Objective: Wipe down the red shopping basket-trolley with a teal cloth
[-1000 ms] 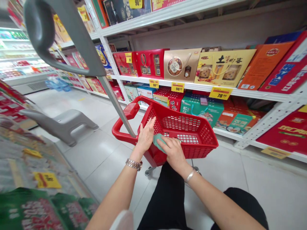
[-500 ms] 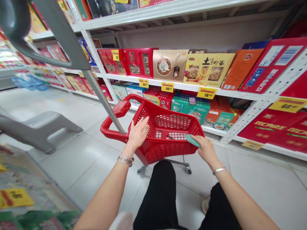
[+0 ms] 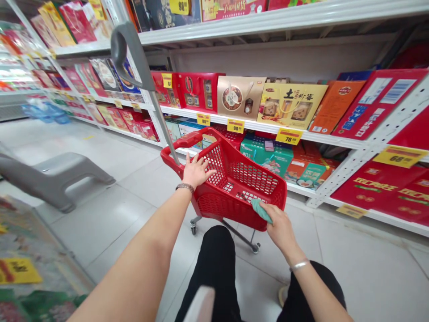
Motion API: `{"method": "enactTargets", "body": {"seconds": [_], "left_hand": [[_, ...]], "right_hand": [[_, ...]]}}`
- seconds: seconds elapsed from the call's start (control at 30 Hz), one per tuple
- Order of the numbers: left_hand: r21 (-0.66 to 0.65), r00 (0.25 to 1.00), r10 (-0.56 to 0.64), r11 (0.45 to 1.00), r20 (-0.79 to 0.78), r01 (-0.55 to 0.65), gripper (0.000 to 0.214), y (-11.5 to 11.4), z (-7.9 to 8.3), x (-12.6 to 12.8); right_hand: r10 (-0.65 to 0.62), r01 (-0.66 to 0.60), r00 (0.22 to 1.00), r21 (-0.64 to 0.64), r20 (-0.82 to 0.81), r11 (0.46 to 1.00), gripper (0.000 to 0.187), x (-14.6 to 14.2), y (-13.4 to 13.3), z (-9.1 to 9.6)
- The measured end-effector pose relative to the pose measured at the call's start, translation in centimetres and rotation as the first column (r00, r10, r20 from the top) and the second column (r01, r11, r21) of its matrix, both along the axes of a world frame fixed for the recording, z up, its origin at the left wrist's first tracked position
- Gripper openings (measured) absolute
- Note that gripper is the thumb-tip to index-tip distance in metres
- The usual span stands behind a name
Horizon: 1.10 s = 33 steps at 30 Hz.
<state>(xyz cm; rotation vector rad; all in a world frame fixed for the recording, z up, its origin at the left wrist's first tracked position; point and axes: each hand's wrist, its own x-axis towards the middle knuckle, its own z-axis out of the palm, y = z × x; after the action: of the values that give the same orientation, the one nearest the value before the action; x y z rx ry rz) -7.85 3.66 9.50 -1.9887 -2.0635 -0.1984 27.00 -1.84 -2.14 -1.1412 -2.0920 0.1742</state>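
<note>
Basket (image 3: 228, 210) has swung right since the last frame; my left hand (image 3: 197, 172) lies spread on its side, right hand (image 3: 281, 230) pinching the green cloth (image 3: 259, 210), arms reaching forward.

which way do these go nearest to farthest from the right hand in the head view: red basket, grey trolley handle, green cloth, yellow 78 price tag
1. green cloth: pinched in the right hand
2. red basket: directly left of the hand
3. yellow 78 price tag: on the shelf edge straight ahead
4. grey trolley handle: high up, far left
</note>
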Motion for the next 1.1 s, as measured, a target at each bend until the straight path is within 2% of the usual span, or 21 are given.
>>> {"method": "enactTargets", "body": {"seconds": [0.1, 0.17, 0.23, 0.37, 0.47, 0.6, 0.73, 0.83, 0.9, 1.0, 1.1], "left_hand": [[-0.003, 0.997, 0.064, 0.998, 0.031, -0.064, 0.069, 1.0, 0.0, -0.2], [-0.003, 0.996, 0.078, 0.997, 0.049, -0.078, 0.071, 1.1, -0.7, 0.9], [-0.035, 0.998, 0.029, 0.999, 0.058, -0.027, 0.07, 0.6, -2.1, 2.9], [-0.15, 0.984, -0.157, 0.974, 0.082, 0.167, 0.058, -0.8, -5.1, 7.2], [-0.19, 0.973, -0.204, 0.957, 0.108, 0.221, 0.059, -1.3, -6.1, 8.8], [-0.205, 0.966, -0.226, 0.947, 0.125, 0.248, 0.062, -1.2, -6.1, 8.9], [-0.189, 0.959, -0.252, 0.943, 0.134, 0.274, 0.062, -0.7, -5.9, 9.2], [-0.164, 0.954, -0.265, 0.944, 0.144, 0.287, 0.058, -0.6, -5.9, 10.2], [-0.143, 0.951, -0.268, 0.946, 0.151, 0.29, 0.054, -0.9, -6.0, 11.2], [-0.121, 0.95, -0.263, 0.951, 0.169, 0.285, 0.049, -1.6, -6.2, 13.0], [-0.118, 0.946, -0.259, 0.951, 0.193, 0.285, 0.046, -2.1, -6.2, 14.4]], "right_hand": [[0.03, -0.03, 1.0, 0.014, -0.005, 0.999, 0.072, -1.7, -1.6, -0.2], [0.036, -0.036, 0.999, 0.029, 0.002, 0.999, 0.076, -2.9, -2.5, -0.4], [0.044, -0.045, 0.999, 0.041, 0.016, 0.998, 0.079, -3.9, -3.4, -0.6], [0.073, -0.076, 0.993, 0.039, 0.091, 0.996, 0.076, -5.4, -5.2, -0.5], [0.063, -0.072, 0.986, 0.054, 0.157, 0.996, 0.074, -5.7, -6.5, 0.0], [0.093, -0.116, 0.979, 0.125, 0.181, 0.985, 0.076, -4.3, -8.5, 0.1], [0.118, -0.149, 0.976, 0.173, 0.181, 0.973, 0.08, -1.1, -10.3, -0.5], [0.119, -0.147, 0.979, 0.169, 0.164, 0.975, 0.082, 1.4, -10.6, -0.6], [0.081, -0.102, 0.988, 0.16, 0.134, 0.982, 0.082, 2.5, -10.3, -0.4], [0.015, -0.033, 0.994, 0.162, 0.111, 0.986, 0.081, 2.9, -9.6, 0.0], [0.008, -0.034, 0.99, 0.187, 0.138, 0.982, 0.08, 2.0, -9.6, -0.2]]}}
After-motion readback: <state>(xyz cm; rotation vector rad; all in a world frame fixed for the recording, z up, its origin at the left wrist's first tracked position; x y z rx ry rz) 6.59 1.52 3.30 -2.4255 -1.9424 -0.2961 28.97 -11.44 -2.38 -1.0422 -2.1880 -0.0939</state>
